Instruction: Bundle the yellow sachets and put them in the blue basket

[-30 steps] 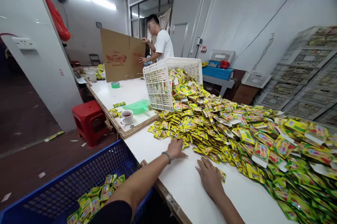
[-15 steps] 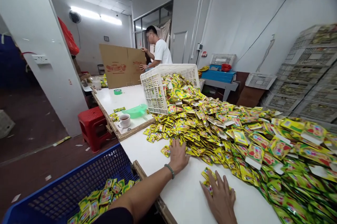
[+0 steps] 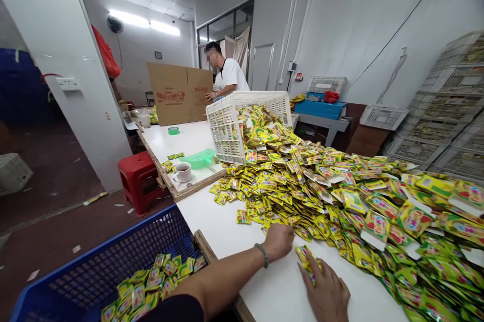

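White tabletop (image 3: 274, 292) bears yellow packets (image 3: 321, 191) heaped toward four o'clock. The left hand (image 3: 279, 241) curls, contents hidden; the right hand (image 3: 328, 286) spreads over loose packets (image 3: 302, 252). Blue crate (image 3: 94, 257), eight o'clock; stacked crates (image 3: 434, 105), three.

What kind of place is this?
Probably a packing workshop: a huge heap of yellow packets spreads from a tipped white crate, more crates are stacked up, and a person stands by big cardboard.
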### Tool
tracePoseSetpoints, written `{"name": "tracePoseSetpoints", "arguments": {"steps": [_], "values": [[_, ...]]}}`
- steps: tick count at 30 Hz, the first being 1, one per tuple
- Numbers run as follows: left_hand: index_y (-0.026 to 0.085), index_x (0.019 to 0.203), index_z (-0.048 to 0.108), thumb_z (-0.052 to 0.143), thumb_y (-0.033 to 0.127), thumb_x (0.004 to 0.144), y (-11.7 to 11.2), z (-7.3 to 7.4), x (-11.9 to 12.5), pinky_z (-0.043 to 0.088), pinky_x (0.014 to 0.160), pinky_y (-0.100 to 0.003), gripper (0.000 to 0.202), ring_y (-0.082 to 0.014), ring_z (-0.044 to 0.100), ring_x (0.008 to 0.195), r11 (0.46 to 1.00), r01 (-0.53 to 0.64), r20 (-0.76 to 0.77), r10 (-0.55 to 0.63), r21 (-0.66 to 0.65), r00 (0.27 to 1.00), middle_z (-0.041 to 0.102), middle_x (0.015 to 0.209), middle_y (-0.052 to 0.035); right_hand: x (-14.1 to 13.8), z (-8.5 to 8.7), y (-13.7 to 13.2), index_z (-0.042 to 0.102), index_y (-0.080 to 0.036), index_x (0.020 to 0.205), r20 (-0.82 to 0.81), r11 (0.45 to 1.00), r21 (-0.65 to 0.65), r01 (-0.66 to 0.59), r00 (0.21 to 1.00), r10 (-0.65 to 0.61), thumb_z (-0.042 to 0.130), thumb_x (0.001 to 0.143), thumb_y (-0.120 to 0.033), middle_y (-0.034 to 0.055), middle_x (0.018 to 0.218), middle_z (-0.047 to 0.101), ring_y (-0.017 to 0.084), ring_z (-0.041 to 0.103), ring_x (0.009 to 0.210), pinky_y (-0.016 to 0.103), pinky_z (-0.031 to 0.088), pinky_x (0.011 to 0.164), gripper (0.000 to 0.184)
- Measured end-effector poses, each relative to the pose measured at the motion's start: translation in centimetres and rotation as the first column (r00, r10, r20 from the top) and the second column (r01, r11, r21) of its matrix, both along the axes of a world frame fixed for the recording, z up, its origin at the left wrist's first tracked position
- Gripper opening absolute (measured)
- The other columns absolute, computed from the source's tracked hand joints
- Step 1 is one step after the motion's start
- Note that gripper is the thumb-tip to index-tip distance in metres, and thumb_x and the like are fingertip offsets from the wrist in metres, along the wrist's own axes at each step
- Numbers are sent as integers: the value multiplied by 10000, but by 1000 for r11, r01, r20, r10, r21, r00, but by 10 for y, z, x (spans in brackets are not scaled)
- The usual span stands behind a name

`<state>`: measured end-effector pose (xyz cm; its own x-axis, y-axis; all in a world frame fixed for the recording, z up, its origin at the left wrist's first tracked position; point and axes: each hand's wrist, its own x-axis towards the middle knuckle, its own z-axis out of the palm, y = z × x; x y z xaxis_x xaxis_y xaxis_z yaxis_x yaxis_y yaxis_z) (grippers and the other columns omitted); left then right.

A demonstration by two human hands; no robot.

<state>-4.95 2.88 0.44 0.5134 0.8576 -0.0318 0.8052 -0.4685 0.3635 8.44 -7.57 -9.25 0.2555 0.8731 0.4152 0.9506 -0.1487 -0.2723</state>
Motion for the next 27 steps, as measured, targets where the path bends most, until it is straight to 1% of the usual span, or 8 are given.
{"name": "tracePoseSetpoints", "arguments": {"steps": [4, 9, 13, 16, 17, 19, 23, 27], "values": [[230, 960, 697, 485, 284, 834, -5, 3, 30, 467, 764, -279, 252, -205, 648, 915, 994, 82, 217, -64, -75, 974, 726, 965, -47, 7, -8, 2, 660, -212, 1131, -73, 999, -27, 17, 997, -19, 314, 844, -577, 168, 1224, 628, 338, 547, 1183, 542, 376, 973, 579], [241, 978, 675, 499, 466, 860, -12, -11, 32, 465, 747, -304, 310, -219, 637, 870, 981, 76, 274, -24, -180, 961, 711, 900, -56, 29, 0, 1, 645, -190, 1148, -416, 996, 88, 15, 909, 23, 371, 786, -537, 138, 1292, 609, 359, 456, 1295, 563, 345, 1047, 572], [233, 981, 651, 489, 467, 882, -12, -9, 24, 449, 704, -272, 302, -191, 623, 806, 982, 136, 330, -86, -130, 940, 696, 859, -45, 23, 36, -4, 647, -171, 1159, -815, 993, 118, 31, 574, 79, 469, 776, -568, 135, 1243, 638, 326, 569, 1169, 452, 485, 936, 580], [207, 924, 644, 492, 389, 896, -15, -1, 25, 438, 713, -257, 239, -169, 604, 776, 981, 167, 374, -118, -100, 920, 682, 823, -41, 7, 66, -7, 653, -148, 1125, -951, 984, 165, 66, 276, 141, 423, 804, -658, 140, 1145, 674, 286, 647, 1009, 385, 545, 738, 645], [202, 902, 639, 497, 373, 893, -16, 1, 28, 435, 715, -253, 222, -160, 595, 761, 978, 179, 398, -123, -105, 909, 674, 807, -35, 4, 73, -6, 655, -141, 1110, -957, 984, 166, 63, 253, 145, 446, 790, -674, 135, 1097, 685, 269, 656, 950, 372, 541, 711, 655], [188, 849, 616, 484, 339, 895, -16, 4, 34, 429, 702, -237, 206, -137, 572, 722, 968, 204, 492, -109, -145, 864, 647, 767, -13, 3, 81, -3, 683, -148, 1020, -961, 991, 106, 87, 263, 79, 663, 664, -626, 77, 908, 709, 220, 648, 797, 330, 525, 665, 597], [165, 818, 566, 383, 428, 932, -10, 6, 45, 427, 623, -218, 340, -116, 547, 633, 903, 271, 630, 1, -335, 776, 593, 675, 9, 21, 84, -1, 678, -139, 870, -932, 994, 57, 96, 363, 18, 683, 656, -612, 25, 716, 668, 166, 578, 658, 304, 495, 624, 519], [163, 927, 604, 383, 523, 923, -10, 9, 45, 469, 720, -276, 423, -156, 589, 733, 943, 227, 547, -59, -245, 835, 648, 783, -39, 54, 88, -11, 656, -142, 835, -858, 914, 128, 385, 506, -93, 639, 696, -595, 29, 721, 653, 160, 554, 665, 316, 483, 675, 474]]}}
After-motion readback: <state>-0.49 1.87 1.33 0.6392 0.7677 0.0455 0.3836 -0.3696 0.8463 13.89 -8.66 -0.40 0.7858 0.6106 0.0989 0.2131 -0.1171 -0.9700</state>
